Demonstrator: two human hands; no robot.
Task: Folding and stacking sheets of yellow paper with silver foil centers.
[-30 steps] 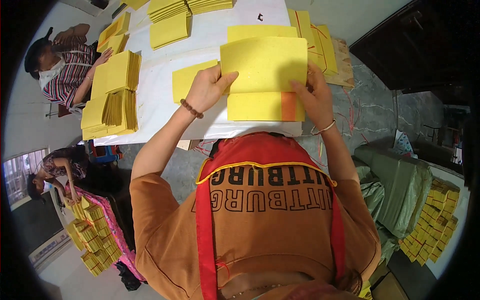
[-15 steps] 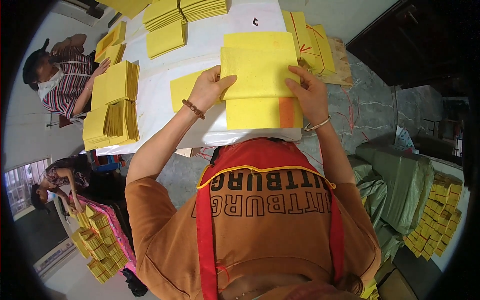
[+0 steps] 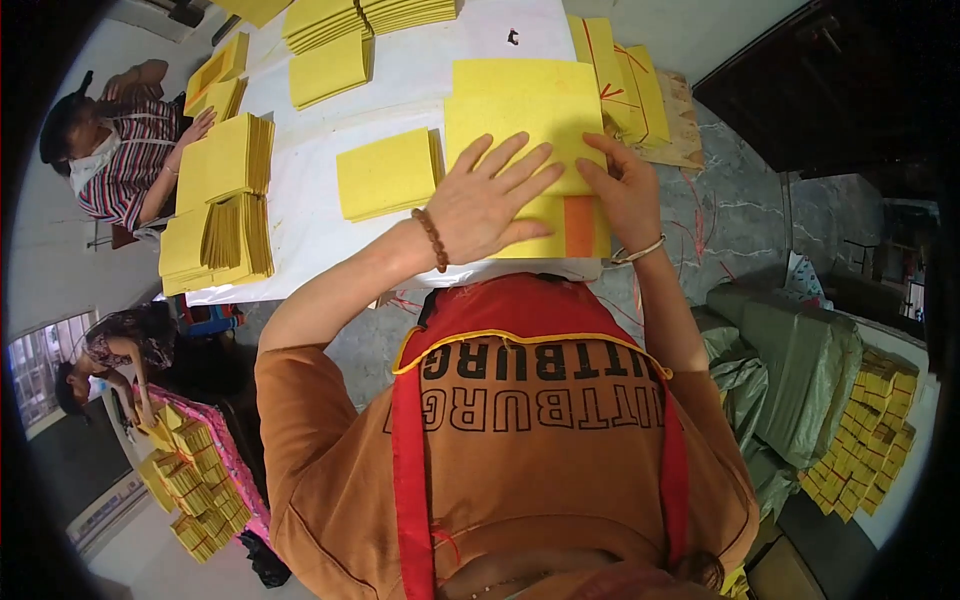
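In front of me on the white-covered table lie yellow paper sheets [image 3: 535, 110], one folded over another, with an orange band [image 3: 579, 226] at the near right. My left hand [image 3: 495, 195] is open, lying flat with spread fingers on the folded paper. At the right edge of the paper, my right hand [image 3: 622, 185] is closed, its thumb and forefinger pinching the margin. Just left of my left hand sits a small stack of folded yellow paper [image 3: 385, 172].
More folded yellow stacks [image 3: 225, 165] line the table's left side, by a seated person in a striped shirt [image 3: 125, 165]. Bundles tied with red string [image 3: 625, 95] rest beyond the right edge. Another person [image 3: 120, 350] bends over a pile of yellow bundles [image 3: 200, 480] at lower left.
My left hand has let go of the paper's left edge and moved right, flattening onto the sheet. The paper's near edge has come down; the right hand stays at its edge.
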